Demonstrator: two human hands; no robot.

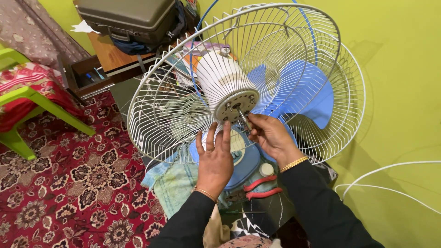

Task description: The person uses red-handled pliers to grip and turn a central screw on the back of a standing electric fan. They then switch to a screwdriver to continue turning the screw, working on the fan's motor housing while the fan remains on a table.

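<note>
Steadying wire guard [161,115] with flat, unclenched left hand [214,158] — right hand [271,135] pinching what looks like a screwdriver [245,120], shaft angled up-left into motor hub [236,104].

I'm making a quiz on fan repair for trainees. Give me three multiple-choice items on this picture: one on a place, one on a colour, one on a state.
1. Where do the pliers lie?
A. below the fan base, by the right forearm
B. on the green chair
C. in the open drawer

2. What colour are the fan blades?
A. red
B. blue
C. white

3. What is the right hand doing?
A. resting flat on the carpet
B. gripping the pliers
C. holding a thin tool to the motor face

Answers: 1 A, their red handles lie on the dark surface there. 2 B, blue shows through the guard. 3 C, its fingers pinch the tool at the round plate, while the left hand rests on the guard.
</note>
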